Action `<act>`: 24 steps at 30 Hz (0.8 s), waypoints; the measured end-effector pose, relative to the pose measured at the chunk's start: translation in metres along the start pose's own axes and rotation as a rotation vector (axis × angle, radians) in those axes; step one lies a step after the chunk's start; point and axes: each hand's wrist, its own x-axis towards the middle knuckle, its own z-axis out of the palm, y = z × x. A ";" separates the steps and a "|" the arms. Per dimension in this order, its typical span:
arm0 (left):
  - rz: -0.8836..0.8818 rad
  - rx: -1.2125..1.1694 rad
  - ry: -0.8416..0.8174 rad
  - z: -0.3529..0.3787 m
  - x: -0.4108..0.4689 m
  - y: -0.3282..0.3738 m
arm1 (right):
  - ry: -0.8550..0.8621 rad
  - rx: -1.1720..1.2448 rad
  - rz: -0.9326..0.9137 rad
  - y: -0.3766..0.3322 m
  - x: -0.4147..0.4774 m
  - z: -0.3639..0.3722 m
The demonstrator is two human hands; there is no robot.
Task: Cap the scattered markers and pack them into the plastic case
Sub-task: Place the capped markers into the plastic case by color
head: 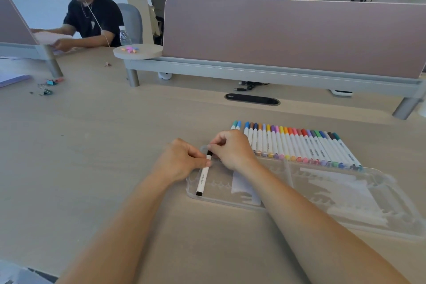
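Observation:
A white marker with black ends (203, 177) lies at the left end of the clear plastic case (345, 193), pointing away from me. My left hand (182, 160) pinches its barrel near the top. My right hand (231, 148) pinches the black cap end of the same marker. A row of several capped markers (297, 145) with coloured caps lies along the far edge of the case, fanned to the right.
A grey shelf with a mauve divider panel (288, 34) runs across the back of the desk. A black cable slot (252, 99) sits behind the markers. Binder clips (47, 86) lie far left. A person (87, 16) works at the left; another stands behind the divider.

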 end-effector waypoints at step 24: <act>0.095 0.447 0.098 0.032 -0.003 0.000 | -0.048 -0.346 -0.058 0.037 -0.080 -0.109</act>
